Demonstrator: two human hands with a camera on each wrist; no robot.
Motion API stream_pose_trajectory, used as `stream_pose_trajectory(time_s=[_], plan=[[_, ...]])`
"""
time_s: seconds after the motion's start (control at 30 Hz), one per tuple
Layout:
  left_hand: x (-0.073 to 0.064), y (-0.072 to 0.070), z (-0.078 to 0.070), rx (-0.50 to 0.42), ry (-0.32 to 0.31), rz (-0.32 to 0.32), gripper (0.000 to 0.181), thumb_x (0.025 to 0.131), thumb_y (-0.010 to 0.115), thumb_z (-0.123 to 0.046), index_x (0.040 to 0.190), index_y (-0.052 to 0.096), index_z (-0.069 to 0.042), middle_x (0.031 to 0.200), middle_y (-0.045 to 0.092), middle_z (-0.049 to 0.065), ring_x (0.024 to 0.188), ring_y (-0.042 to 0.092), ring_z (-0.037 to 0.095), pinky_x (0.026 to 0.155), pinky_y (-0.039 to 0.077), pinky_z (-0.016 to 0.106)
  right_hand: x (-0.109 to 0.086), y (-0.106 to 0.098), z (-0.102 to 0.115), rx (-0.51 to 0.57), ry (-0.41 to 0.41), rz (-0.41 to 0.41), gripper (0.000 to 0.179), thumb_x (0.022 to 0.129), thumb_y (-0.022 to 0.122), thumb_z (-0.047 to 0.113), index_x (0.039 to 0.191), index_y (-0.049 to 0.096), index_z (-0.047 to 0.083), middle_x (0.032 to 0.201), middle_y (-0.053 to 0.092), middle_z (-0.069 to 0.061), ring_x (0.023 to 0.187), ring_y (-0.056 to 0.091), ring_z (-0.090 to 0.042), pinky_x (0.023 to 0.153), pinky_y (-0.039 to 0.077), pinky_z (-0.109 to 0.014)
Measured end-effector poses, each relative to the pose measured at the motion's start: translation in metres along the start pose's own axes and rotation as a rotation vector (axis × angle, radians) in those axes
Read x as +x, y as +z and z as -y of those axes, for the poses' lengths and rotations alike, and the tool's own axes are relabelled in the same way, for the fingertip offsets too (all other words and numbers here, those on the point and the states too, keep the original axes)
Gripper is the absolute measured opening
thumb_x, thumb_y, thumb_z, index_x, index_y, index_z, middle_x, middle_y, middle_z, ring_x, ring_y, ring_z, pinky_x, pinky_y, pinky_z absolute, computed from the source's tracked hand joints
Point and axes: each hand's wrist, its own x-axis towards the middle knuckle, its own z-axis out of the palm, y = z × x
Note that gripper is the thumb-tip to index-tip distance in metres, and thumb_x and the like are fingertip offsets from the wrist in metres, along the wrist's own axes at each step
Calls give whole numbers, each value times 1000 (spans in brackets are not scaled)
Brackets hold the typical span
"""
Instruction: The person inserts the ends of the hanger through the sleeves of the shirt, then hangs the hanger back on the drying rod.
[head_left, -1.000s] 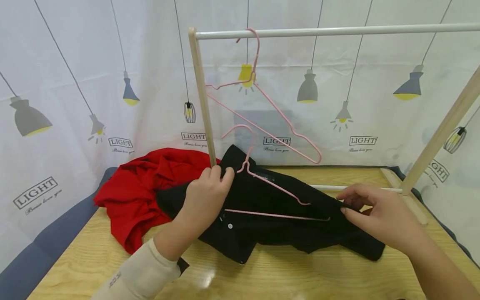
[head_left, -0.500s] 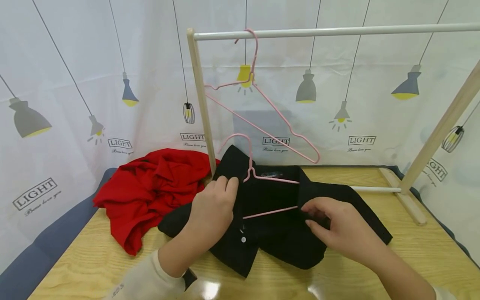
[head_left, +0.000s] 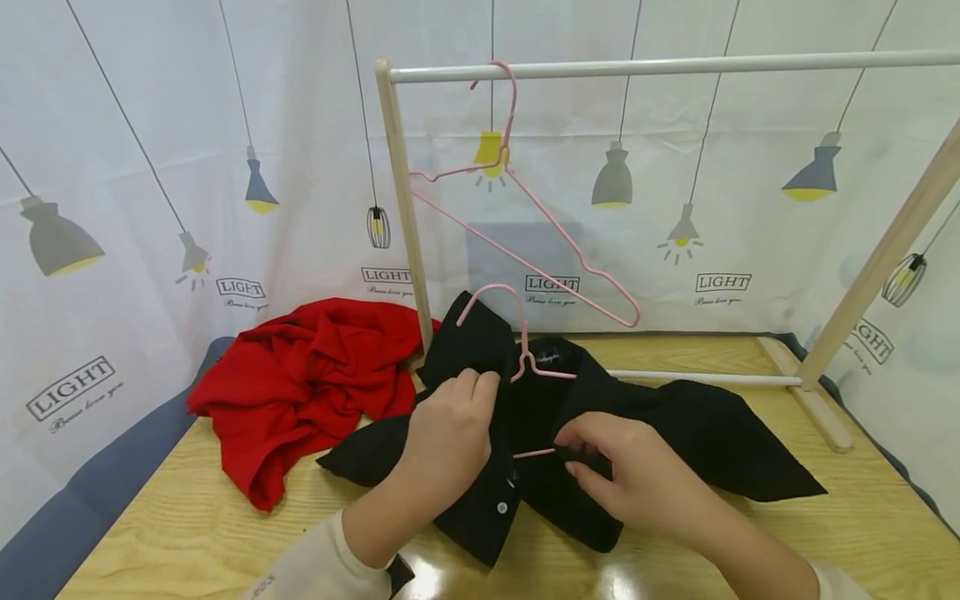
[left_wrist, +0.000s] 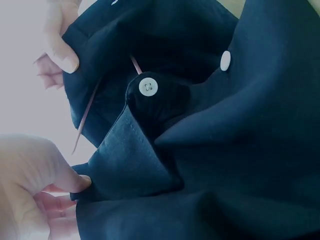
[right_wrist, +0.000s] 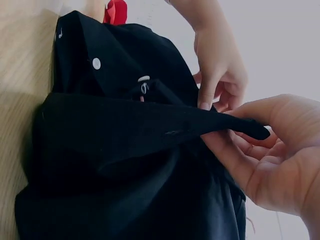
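Note:
A black button-up shirt [head_left: 468, 508] lies on the table, with a pink wire hanger [head_left: 523, 329] inside it. The hanger's hook rises past the collar, and its right shoulder is hidden under the cloth. My left hand [head_left: 450, 433] grips the shirt's left front edge below the collar; in the left wrist view its thumb presses a folded corner, near a white button [left_wrist: 148, 87]. The right hand [head_left: 630, 475] pinches the opposite front edge between thumb and fingers, as the right wrist view also shows. Between both hands, a short stretch of the hanger's bottom bar is visible.
Behind the shirt stands a rack with a wooden post [head_left: 405, 192] and white top rail [head_left: 675, 64]. Another pink hanger [head_left: 512, 108] hangs bare from that rail. A crumpled red garment [head_left: 300, 375] lies left of the shirt on the wooden table [head_left: 180, 533].
My right hand has moved left and down, drawing the shirt's right front over the hanger's right shoulder. The left hand has shifted slightly right and down. The hanger's hook has moved right.

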Motion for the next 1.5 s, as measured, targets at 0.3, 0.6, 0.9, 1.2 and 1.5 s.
stream_pose_trajectory(time_s=[0.3,0.6,0.9,1.2,1.5], plan=[[-4,2,3,-5,-23,-38,28,75,68,6,102,64,-2,84,61,10,65,58,22,51,53,31,-6,-21,-4,-199,98,-136,19,77,81,12,91,68,12,81,61,9,69,56,-3,58,51,-24],[-6,-4,9,-78,-24,-144,26,78,69,8,102,64,-1,87,60,11,69,60,24,53,55,33,-9,-44,-27,-515,49,-237,32,73,78,1,104,70,2,95,67,-10,87,64,-30,65,54,-44],[-2,-8,6,-138,13,-187,26,81,67,8,105,68,-3,87,61,10,70,60,23,49,54,33,-4,-36,-20,-513,32,-231,22,72,75,-8,90,71,3,82,65,-6,73,64,-23,54,53,-39],[-3,-15,21,-102,-10,-158,26,84,70,3,107,70,-8,85,61,7,67,60,21,43,49,30,-8,-47,-24,-512,62,-245,27,71,75,-10,94,67,1,84,65,-9,73,65,-27,59,54,-43],[-5,-25,27,-20,-39,-37,32,83,66,7,112,67,-7,93,64,9,76,60,24,41,48,32,-16,-52,-34,-502,-4,-235,33,70,77,-5,100,67,3,87,67,-8,75,65,-26,59,54,-41]])
